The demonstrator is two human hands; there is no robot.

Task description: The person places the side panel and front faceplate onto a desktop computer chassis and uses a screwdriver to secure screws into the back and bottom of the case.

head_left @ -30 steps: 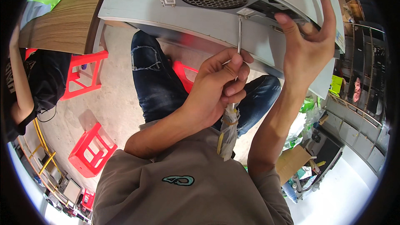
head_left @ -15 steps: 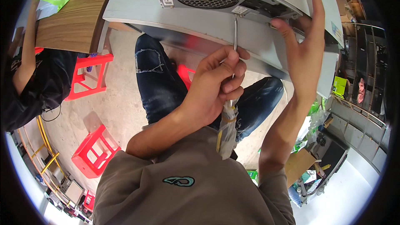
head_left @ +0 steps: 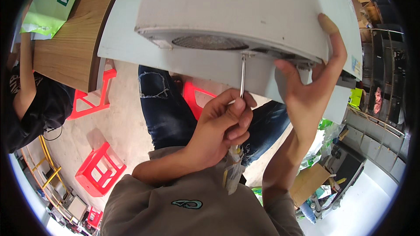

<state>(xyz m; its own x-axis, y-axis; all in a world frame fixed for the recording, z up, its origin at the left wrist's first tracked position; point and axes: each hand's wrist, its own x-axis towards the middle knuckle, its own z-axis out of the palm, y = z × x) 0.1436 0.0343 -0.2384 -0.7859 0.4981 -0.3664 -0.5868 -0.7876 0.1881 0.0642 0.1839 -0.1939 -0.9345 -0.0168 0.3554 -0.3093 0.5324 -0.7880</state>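
My left hand (head_left: 223,122) is closed around a screwdriver (head_left: 243,76) with a thin metal shaft. Its handle end, wrapped in clear plastic, hangs below my fist. The screwdriver's tip meets the lower edge of a white computer case (head_left: 227,4), just beside a round fan grille (head_left: 210,42). At the right end of the case my right hand (head_left: 313,87) grips the corner. Its thumb lies against the fan side and its index finger reaches up along the case; the other fingers are partly hidden.
The case rests on a pale table (head_left: 127,52), with a wood-topped table (head_left: 65,57) to its left. A green bag (head_left: 54,4) lies there near another person's arm (head_left: 27,83). Red stools (head_left: 100,170) stand on the floor. A cardboard box (head_left: 309,179) sits at lower right.
The case has turned so its top fills more of the view and the fan side is seen more edge-on. Both hands keep their holds; the screwdriver's tip stays at the same spot.
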